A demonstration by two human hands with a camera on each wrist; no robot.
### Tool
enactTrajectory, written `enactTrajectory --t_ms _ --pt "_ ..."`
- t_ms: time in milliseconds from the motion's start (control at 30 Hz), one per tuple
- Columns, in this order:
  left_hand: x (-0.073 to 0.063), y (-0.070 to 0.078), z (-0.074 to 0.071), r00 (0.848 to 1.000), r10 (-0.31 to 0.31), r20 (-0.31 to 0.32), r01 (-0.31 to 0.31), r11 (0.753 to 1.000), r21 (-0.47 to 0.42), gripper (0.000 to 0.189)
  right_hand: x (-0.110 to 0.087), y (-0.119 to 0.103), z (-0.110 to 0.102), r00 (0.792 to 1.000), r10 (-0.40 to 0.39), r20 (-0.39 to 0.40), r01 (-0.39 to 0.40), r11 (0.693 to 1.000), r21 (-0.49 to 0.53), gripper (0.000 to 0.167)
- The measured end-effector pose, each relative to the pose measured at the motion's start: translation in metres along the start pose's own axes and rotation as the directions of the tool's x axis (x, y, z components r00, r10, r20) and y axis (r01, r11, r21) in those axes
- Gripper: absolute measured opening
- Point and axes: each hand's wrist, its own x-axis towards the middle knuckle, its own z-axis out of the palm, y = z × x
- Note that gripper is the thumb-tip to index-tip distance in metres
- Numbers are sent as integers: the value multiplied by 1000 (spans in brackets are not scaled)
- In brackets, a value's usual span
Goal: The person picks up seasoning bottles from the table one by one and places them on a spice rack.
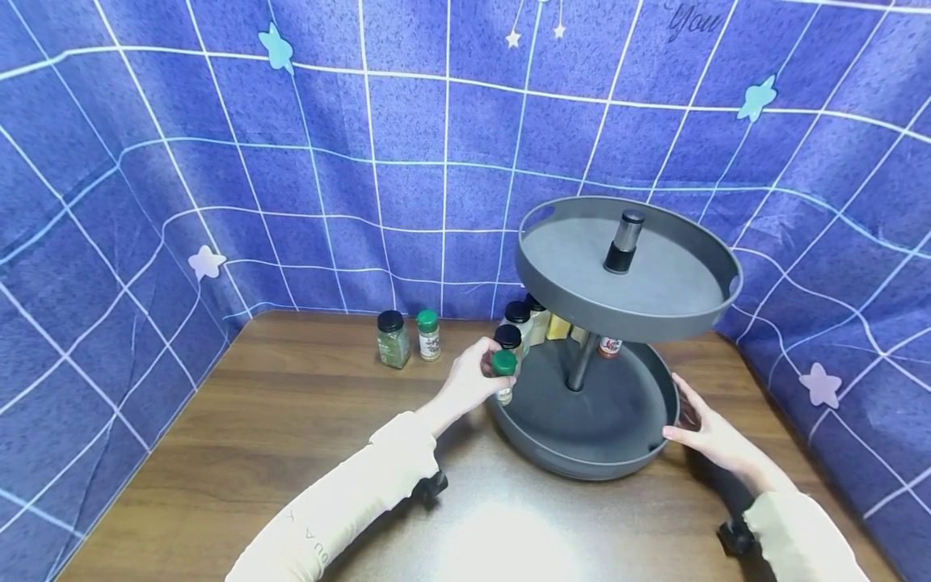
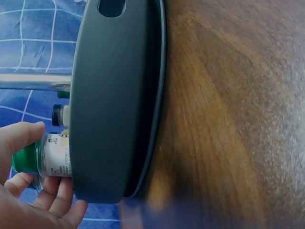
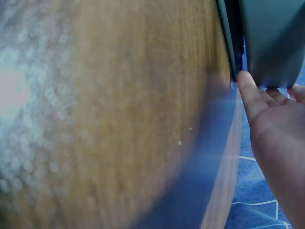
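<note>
My left hand (image 1: pixel 469 376) pinches a green-capped spice jar (image 1: pixel 504 378) at the left rim of the lower tier of a grey two-tier turntable (image 1: pixel 582 469). In the left wrist view, thumb and fingers are round this jar (image 2: pixel 56 155), and the tray wall hides its base. Close beside it on the lower tier are black-capped jars (image 1: pixel 507 336), yellow-labelled containers (image 1: pixel 558 327) and a red-and-white jar (image 1: pixel 609 347). At the tier's right side, my right hand (image 1: pixel 709 432) touches the outer wall with extended fingers; the right wrist view shows the fingertips against its edge.
A black-capped jar of green herbs (image 1: pixel 393 343) and another green-capped jar (image 1: pixel 429 336) stand on the wooden table (image 1: pixel 291 420), left of the turntable. The upper tier (image 1: pixel 676 267) overhangs the lower one. A blue gridded cloth (image 1: pixel 349 186) hangs behind and at both sides.
</note>
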Motion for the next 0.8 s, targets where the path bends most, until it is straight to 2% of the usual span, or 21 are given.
enactTrajectory --t_ms 200,567,800 --pt "-1 3 -5 1000 21 8 -22 999 32 47 0 1 0 1000 0 1 0 1000 -2 83" --pt "1 11 -21 998 46 34 -46 999 -14 46 0 2 -2 1000 19 0 -19 1000 -9 83" --pt "0 19 -35 998 65 24 -65 998 1 47 0 -3 0 1000 14 4 -14 1000 12 83"
